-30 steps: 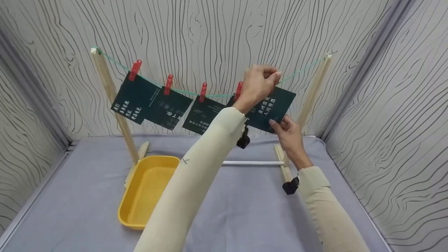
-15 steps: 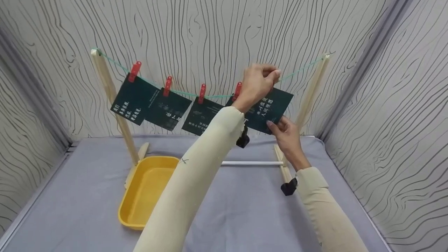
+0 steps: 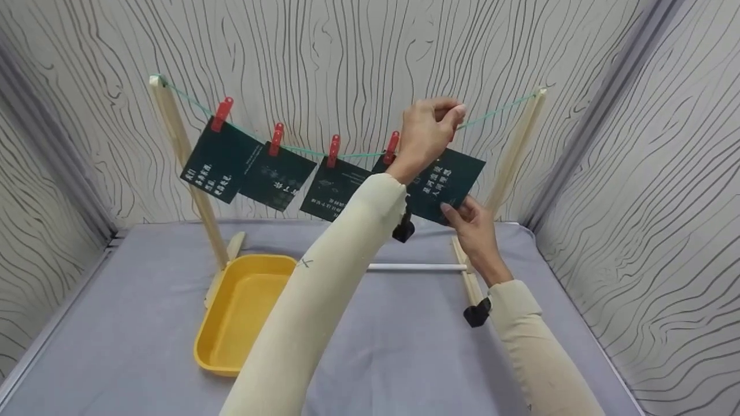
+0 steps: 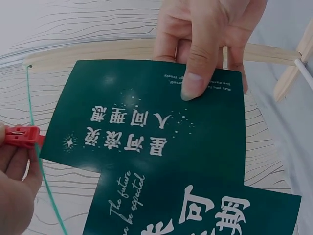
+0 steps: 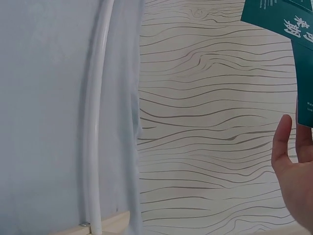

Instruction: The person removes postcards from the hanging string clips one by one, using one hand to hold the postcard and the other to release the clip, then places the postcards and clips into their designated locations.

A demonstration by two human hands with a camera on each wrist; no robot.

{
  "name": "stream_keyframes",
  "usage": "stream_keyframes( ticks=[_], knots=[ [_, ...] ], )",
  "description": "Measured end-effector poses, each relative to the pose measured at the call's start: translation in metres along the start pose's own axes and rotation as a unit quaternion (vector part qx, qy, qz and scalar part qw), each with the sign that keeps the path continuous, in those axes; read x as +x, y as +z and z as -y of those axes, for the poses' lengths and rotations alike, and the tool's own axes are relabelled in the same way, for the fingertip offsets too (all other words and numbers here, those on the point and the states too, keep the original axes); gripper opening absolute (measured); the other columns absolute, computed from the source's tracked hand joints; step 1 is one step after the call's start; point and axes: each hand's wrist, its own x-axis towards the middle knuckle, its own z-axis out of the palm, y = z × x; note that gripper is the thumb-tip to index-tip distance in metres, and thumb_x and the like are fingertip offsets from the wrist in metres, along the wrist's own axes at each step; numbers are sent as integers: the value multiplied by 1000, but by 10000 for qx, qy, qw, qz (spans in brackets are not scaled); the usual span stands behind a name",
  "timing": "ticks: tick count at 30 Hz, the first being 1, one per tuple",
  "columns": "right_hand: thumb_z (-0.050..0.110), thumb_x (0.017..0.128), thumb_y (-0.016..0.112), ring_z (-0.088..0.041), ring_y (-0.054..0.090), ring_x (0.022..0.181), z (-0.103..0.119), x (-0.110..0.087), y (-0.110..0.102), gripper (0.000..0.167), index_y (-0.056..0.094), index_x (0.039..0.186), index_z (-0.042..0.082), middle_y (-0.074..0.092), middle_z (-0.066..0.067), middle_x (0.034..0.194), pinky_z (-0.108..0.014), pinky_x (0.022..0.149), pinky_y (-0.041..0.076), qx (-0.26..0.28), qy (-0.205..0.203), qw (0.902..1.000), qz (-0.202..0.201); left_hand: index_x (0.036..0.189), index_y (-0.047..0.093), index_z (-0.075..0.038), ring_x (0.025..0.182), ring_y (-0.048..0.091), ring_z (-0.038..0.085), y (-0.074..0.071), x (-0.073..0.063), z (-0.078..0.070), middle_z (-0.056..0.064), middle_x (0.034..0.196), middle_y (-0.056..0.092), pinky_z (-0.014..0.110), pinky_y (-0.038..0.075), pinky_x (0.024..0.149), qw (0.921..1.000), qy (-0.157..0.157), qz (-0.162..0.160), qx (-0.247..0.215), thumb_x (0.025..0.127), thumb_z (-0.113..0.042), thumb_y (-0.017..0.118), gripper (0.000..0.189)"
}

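In the head view, my left hand [image 3: 426, 130] reaches up to the green cord [image 3: 500, 108]. It pinches a red clothespin [image 4: 22, 136], which sits at the cord in the left wrist view. The clothespin's tip meets the corner of a dark green card [image 4: 146, 107] with white lettering; whether it bites the card, I cannot tell. My right hand [image 3: 475, 228] pinches that card at the opposite edge, thumb on the printed face and fingers behind. Another card [image 4: 195, 210] partly overlaps below it. Several cards [image 3: 213, 162] hang from the cord by red clothespins [image 3: 222, 114].
Two wooden posts [image 3: 173, 127] [image 3: 520, 144] hold the cord's ends, joined low down by a white rod [image 3: 416, 267]. A yellow tray [image 3: 245, 312] stands on the grey cloth [image 3: 393, 346] at the left post's foot. A wood-patterned wall [image 3: 324, 52] rises close behind.
My left hand has risen slightly at the cord, and a bit of red now shows below its fingertips. The right hand has shifted slightly down and left with the card.
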Motion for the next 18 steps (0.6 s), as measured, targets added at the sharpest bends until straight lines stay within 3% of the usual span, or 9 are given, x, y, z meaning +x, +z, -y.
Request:
stream_keyframes(
  ticks=[4, 11, 18],
  knots=[
    [15, 103, 69, -3, 75, 104, -5, -2, 2, 38, 62, 137, 1, 77, -8, 126, -21, 91, 61, 170, 41, 9998, 27, 126, 75, -11, 83, 65, 6, 0, 1, -1, 2, 107, 79, 15, 52, 75, 9998, 102, -99, -138, 107, -25, 63, 27],
    [15, 103, 69, -4, 76, 105, -11, -4, 7, 39, 62, 138, 0, 77, -11, 128, -21, 90, 61, 215, -29, 9997, 122, 125, 75, -9, 92, 70, 5, -4, 2, -3, 4, 111, 80, 13, 54, 89, 9993, 263, -89, -246, 106, -25, 63, 27],
    [16, 102, 70, -3, 75, 107, -16, -6, 10, 41, 62, 140, 1, 73, -17, 133, -21, 92, 60, 196, -33, 9997, 170, 121, 77, -10, 82, 68, 6, -8, 3, -3, 4, 107, 81, 15, 54, 84, 9990, 274, -109, -339, 105, -25, 65, 25]
  ],
)
